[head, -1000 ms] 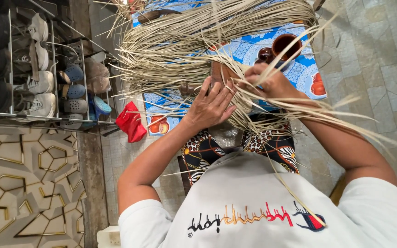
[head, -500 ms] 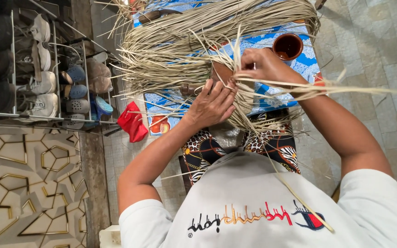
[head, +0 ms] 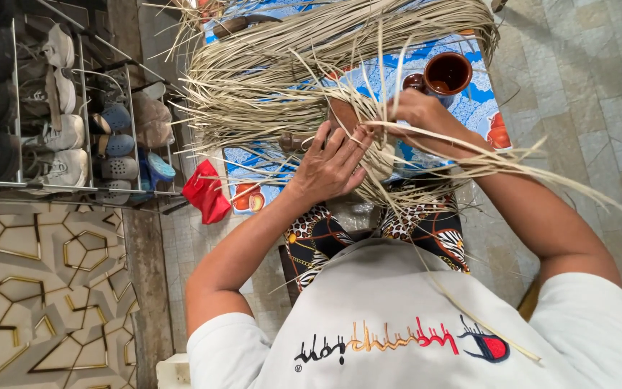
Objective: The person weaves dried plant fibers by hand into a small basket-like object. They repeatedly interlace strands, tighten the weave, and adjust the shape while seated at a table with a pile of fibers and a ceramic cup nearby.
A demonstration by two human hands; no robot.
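A big fan of pale dry straw strands (head: 282, 79) spreads from my lap over a blue patterned cloth (head: 469, 108). My left hand (head: 331, 164) presses flat on the woven middle of the straw, fingers spread, pinning it on my knees. My right hand (head: 415, 112) is closed on a bundle of strands (head: 498, 162) that trails off to the right past my forearm. Just beyond that hand stands a brown clay cup (head: 448, 72). The woven part under both hands is mostly hidden.
A metal shoe rack (head: 59, 122) with several shoes stands at the left. A red cloth (head: 206, 193) lies on the tiled floor by the rack. A floor panel with gold geometric lines (head: 44, 288) fills the lower left. Grey tiles (head: 584, 86) lie at the right.
My right hand has lifted away from my lap toward the clay cup, pulling its strands out to the right. My left hand has stayed pressed on the weave.
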